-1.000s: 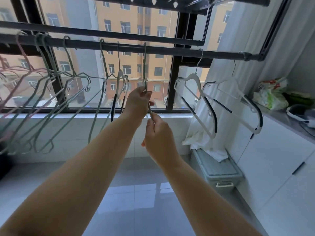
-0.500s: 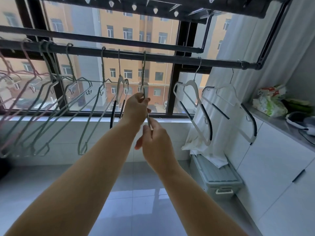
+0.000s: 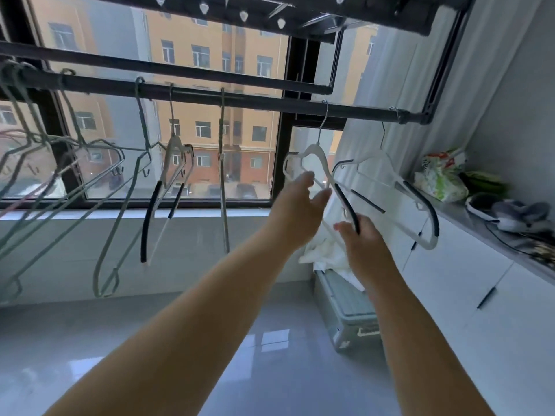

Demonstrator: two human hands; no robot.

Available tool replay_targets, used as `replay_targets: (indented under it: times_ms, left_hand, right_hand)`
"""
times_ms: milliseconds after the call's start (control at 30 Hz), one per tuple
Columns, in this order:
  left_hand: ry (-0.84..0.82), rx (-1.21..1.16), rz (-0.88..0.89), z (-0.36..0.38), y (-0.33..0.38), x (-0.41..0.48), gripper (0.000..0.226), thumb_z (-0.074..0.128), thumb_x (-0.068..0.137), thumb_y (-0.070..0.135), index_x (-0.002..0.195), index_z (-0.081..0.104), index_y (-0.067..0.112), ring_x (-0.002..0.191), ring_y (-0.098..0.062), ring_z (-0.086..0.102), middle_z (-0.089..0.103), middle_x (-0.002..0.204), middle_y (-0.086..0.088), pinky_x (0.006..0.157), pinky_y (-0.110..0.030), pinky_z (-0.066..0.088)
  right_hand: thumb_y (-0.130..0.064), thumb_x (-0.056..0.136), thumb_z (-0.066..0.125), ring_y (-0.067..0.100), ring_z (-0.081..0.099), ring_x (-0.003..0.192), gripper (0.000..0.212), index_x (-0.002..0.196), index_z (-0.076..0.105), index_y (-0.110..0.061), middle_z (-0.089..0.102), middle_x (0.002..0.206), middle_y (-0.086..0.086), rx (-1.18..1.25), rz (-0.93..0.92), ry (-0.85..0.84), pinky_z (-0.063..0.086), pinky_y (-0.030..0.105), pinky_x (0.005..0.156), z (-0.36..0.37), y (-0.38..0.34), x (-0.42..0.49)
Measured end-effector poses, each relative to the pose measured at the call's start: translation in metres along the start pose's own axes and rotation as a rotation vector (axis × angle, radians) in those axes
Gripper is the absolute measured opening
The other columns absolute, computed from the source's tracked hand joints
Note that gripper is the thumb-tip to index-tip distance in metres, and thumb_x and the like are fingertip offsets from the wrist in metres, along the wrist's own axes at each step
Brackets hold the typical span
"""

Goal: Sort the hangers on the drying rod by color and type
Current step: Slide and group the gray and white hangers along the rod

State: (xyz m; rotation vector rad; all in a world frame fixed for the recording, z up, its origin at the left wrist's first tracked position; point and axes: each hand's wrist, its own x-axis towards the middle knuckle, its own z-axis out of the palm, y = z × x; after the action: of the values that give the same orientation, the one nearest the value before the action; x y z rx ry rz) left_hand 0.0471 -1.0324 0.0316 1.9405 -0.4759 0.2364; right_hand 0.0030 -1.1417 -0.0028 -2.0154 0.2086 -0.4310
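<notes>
A dark drying rod (image 3: 264, 103) runs across the window. Several green wire hangers (image 3: 143, 121) crowd its left end. To their right hang a white hanger with black pads (image 3: 174, 148) and a green hanger (image 3: 222, 190) seen edge-on. Further right are a white black-padded hanger (image 3: 315, 153) and a second one like it (image 3: 420, 201). My left hand (image 3: 295, 208) reaches up with fingers spread at the first of these two, just below its neck. My right hand (image 3: 362, 241) pinches the lower end of its black-padded arm.
A grey counter on white cabinets (image 3: 450, 265) lines the right wall, carrying bags (image 3: 441, 178) and grey slippers (image 3: 516, 214). A green storage box (image 3: 351, 313) sits on the floor under a white cloth (image 3: 330, 256). A clip rack (image 3: 300, 13) hangs overhead.
Both hands let go of the edge-on green hanger and moved right to the white black-padded hanger. The view has swung up and to the right.
</notes>
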Motion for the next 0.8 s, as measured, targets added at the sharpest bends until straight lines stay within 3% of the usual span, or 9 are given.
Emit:
replay_targets:
  times_ms: [100,233,400,500,533,600,667,700,800]
  left_hand:
    - [-0.129,0.034,-0.239,0.025,-0.003,0.013,0.035,0.043,0.095,0.031,0.109,0.052,0.0,0.09,-0.031,0.056,0.057,0.102,-0.014,0.063,-0.029,0.038]
    - [-0.058,-0.199,-0.252,0.034,-0.013,0.021,0.02,0.046,0.092,0.017,0.09,0.055,0.0,0.071,-0.025,0.047,0.048,0.066,-0.008,0.063,-0.034,0.037]
    - [0.005,-0.3,-0.259,0.023,-0.021,0.019,0.018,0.049,0.093,0.013,0.097,0.06,-0.001,0.051,-0.021,0.046,0.051,0.064,-0.006,0.046,-0.027,0.04]
    - [0.068,-0.27,-0.233,0.019,-0.026,0.017,0.02,0.05,0.092,0.014,0.101,0.061,-0.001,0.067,-0.021,0.055,0.061,0.078,-0.01,0.068,-0.033,0.044]
    - [0.098,-0.231,-0.223,0.018,-0.026,0.015,0.022,0.05,0.092,0.015,0.104,0.062,0.001,0.08,-0.022,0.059,0.065,0.09,-0.012,0.076,-0.032,0.043]
    - [0.155,-0.121,-0.197,0.016,-0.024,0.012,0.028,0.051,0.093,0.019,0.115,0.056,0.004,0.103,-0.022,0.055,0.062,0.114,-0.011,0.086,-0.028,0.038]
    - [0.231,0.054,-0.118,0.018,-0.017,0.006,0.042,0.051,0.092,0.021,0.131,0.043,0.006,0.124,-0.02,0.042,0.048,0.135,-0.009,0.1,-0.026,0.029]
    - [0.274,0.106,-0.047,0.02,-0.011,0.002,0.05,0.051,0.092,0.02,0.138,0.035,0.009,0.133,-0.018,0.033,0.039,0.143,-0.006,0.107,-0.022,0.023]
    - [0.225,0.034,0.18,0.041,0.008,-0.002,0.055,0.054,0.09,0.015,0.141,0.032,0.015,0.133,-0.012,0.035,0.038,0.145,0.0,0.112,-0.02,0.024]
  right_hand:
    - [-0.015,0.096,0.033,0.002,0.052,0.069,0.028,0.108,0.058,-0.012,0.057,0.076,-0.009,0.093,-0.088,-0.013,0.038,0.019,0.061,0.009,0.004,0.001]
    - [-0.006,0.096,0.029,-0.005,0.051,0.052,0.027,0.092,0.055,-0.013,0.052,0.062,-0.007,0.096,-0.217,0.008,0.036,0.009,0.048,0.022,0.001,0.004]
    - [-0.01,0.098,0.028,-0.004,0.049,0.049,0.028,0.098,0.056,-0.014,0.052,0.064,-0.008,0.095,-0.264,-0.032,0.034,0.011,0.048,0.034,0.003,0.008]
    - [-0.018,0.098,0.032,-0.007,0.053,0.068,0.026,0.102,0.058,-0.016,0.059,0.081,-0.006,0.031,-0.289,-0.108,0.039,0.014,0.065,0.033,0.005,0.011]
    - [-0.021,0.098,0.035,-0.002,0.054,0.086,0.028,0.112,0.058,-0.016,0.06,0.097,-0.001,-0.057,-0.325,-0.054,0.04,0.018,0.077,0.028,0.008,0.014]
    - [-0.022,0.091,0.044,0.017,0.047,0.111,0.031,0.118,0.057,-0.012,0.056,0.116,0.009,-0.219,-0.425,0.251,0.028,0.019,0.092,0.005,0.014,0.023]
    - [-0.021,0.082,0.05,0.023,0.041,0.114,0.036,0.115,0.056,-0.011,0.052,0.118,0.015,-0.285,-0.444,0.514,0.022,0.02,0.091,-0.031,0.022,0.035]
    - [-0.022,0.079,0.05,0.024,0.04,0.115,0.039,0.116,0.054,-0.011,0.051,0.12,0.015,-0.28,-0.392,0.552,0.024,0.025,0.093,-0.05,0.027,0.042]
    - [-0.026,0.086,0.051,0.025,0.044,0.117,0.039,0.123,0.049,-0.014,0.051,0.124,0.009,-0.188,-0.155,0.442,0.034,0.037,0.098,-0.084,0.045,0.058]
